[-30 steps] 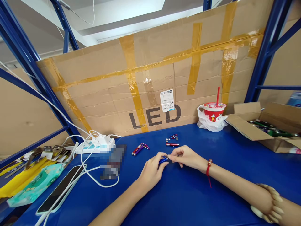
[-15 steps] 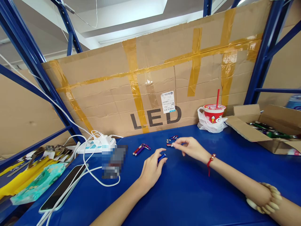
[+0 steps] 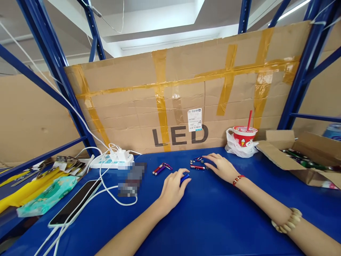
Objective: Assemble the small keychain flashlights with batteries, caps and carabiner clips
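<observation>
– Cardboard (image 3: 133, 110) with yellow tape and the letters LED is filling the background, and a blue worktop (image 3: 213, 220) is spreading across the bottom of the frame. What is the left hand (image 3: 172, 186) doing?

– Near the centre of the frame, it is holding a blue tube (image 3: 184, 178), its grip clamping the tube between thumb and fingers.

– And the right hand (image 3: 223, 168)?

– Right of centre, it is reaching with its grip apart, thumb and forefinger spreading beside some silvery discs (image 3: 191, 162) and a red tube (image 3: 197, 167). I cannot tell whether it is touching them.

– What else is lying about?

– Just above the red tube, a blue clip (image 3: 198, 159) is lying. Left of centre, a red and purple pair (image 3: 159, 169) is resting together. A red cup (image 3: 243, 137) is standing in a white bag at the right, near an open box (image 3: 310, 174). At the lower left, a phone (image 3: 71, 204) is lying under white cables.
</observation>
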Available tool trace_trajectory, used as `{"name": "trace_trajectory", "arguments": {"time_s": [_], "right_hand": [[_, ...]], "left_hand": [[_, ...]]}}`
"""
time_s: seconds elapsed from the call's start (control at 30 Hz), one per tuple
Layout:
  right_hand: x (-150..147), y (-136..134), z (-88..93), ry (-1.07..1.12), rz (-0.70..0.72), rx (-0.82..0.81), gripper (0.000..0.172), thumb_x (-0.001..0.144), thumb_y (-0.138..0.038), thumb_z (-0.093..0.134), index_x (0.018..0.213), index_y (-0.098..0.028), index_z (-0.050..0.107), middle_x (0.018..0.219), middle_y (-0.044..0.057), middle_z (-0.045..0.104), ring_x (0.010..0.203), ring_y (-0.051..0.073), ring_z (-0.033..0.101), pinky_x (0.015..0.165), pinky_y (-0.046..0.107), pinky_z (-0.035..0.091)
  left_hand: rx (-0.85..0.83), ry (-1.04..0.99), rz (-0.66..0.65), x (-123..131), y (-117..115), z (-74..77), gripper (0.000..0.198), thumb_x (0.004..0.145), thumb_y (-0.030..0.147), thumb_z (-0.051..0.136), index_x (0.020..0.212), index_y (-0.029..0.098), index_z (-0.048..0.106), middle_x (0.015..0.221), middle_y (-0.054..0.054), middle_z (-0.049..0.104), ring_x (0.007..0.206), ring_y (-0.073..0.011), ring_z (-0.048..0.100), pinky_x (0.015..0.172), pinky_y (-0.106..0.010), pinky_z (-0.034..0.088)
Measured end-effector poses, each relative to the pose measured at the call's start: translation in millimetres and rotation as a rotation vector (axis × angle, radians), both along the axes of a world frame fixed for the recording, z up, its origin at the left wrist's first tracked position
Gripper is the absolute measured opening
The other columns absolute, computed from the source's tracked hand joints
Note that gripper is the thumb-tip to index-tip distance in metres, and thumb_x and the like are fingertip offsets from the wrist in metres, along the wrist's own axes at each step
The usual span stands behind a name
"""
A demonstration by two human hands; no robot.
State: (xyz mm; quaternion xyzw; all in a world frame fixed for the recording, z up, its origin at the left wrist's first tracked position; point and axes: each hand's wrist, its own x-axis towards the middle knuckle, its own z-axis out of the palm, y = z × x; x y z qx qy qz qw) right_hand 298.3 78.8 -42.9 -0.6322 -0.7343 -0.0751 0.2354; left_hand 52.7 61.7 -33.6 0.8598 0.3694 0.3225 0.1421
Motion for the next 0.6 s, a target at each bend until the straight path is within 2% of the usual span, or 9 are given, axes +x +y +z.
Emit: {"name": "trace_trajectory", "arguments": {"time_s": [0.1,0.23,0.47,0.6], "right_hand": [[-2.9,3.3,-5.2,-0.036,0.054,-0.005,0.036,0.09,-0.037,0.036,0.116,-0.027,0.059,0.12,0.006,0.059,0.105,0.024,0.054,0.082,0.039,0.046],[-4.3,7.6,-9.0,-0.048,0.075,-0.013,0.037,0.091,-0.032,0.031,0.106,-0.026,0.065,0.114,0.005,0.064,0.106,0.023,0.055,0.084,0.04,0.044],[1.9,9.1,-5.8,-0.027,-0.027,0.008,0.03,0.087,-0.031,0.041,0.085,-0.022,0.07,0.097,0.004,0.069,0.094,0.024,0.059,0.079,0.038,0.044],[9.4,8.0,-4.0,-0.017,-0.102,0.012,0.028,0.085,-0.029,0.044,0.081,-0.022,0.07,0.093,0.005,0.069,0.09,0.025,0.06,0.074,0.037,0.046]], "left_hand": [[0.021,-0.001,0.011,-0.9,0.0,1.0,0.018,0.09,0.029,0.048,0.106,0.025,0.054,0.092,-0.001,0.068,0.092,-0.0185,0.062,0.083,-0.033,0.047],[0.047,0.021,0.016,-1.8,-1.5,4.4,0.014,0.089,0.028,0.05,0.101,0.025,0.056,0.094,-0.001,0.068,0.089,-0.0183,0.063,0.08,-0.031,0.047],[0.095,0.092,-0.024,-1.6,-4.5,5.7,0.015,0.09,0.028,0.049,0.102,0.023,0.057,0.088,-0.001,0.068,0.084,-0.0179,0.063,0.08,-0.031,0.047],[0.13,0.118,-0.041,-1.2,-3.7,3.0,0.015,0.09,0.029,0.049,0.101,0.023,0.057,0.085,-0.001,0.067,0.081,-0.0182,0.063,0.08,-0.031,0.046]]}}
